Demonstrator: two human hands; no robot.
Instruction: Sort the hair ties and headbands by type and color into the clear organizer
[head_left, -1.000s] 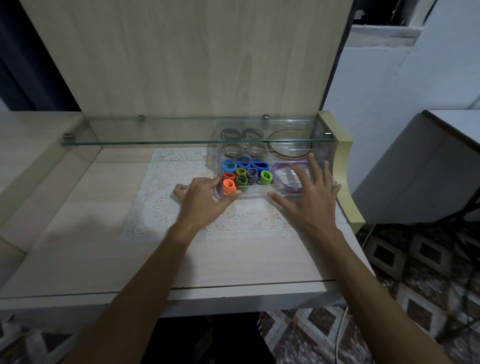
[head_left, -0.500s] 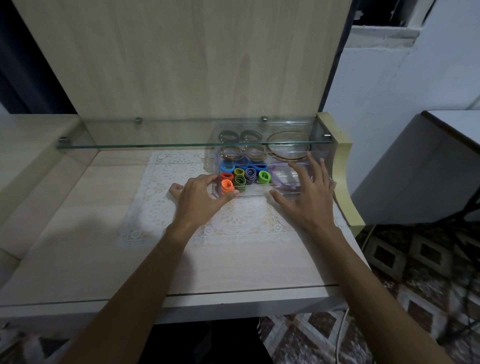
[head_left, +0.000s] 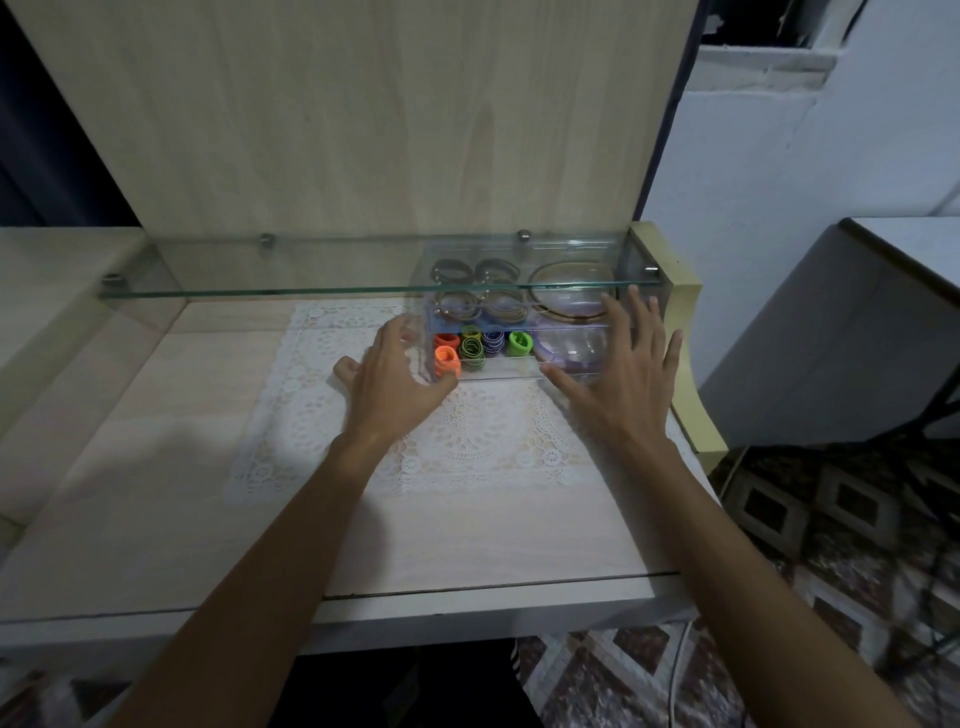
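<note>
My left hand (head_left: 395, 382) and right hand (head_left: 621, 387), fingers spread and holding nothing, flank the clear organizer (head_left: 498, 370) on the lace mat (head_left: 415, 447), under the glass shelf (head_left: 311, 291). Hair ties (head_left: 472, 353) sit sorted inside. I judge the box light, rigid, slippery: best gripped by both end walls.

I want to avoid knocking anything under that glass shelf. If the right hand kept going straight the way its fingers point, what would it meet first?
The right hand already lies against the organizer, fingers over its right compartment. Going straight on, it would likely push the organizer further under the glass shelf. Depth is unclear.
</note>
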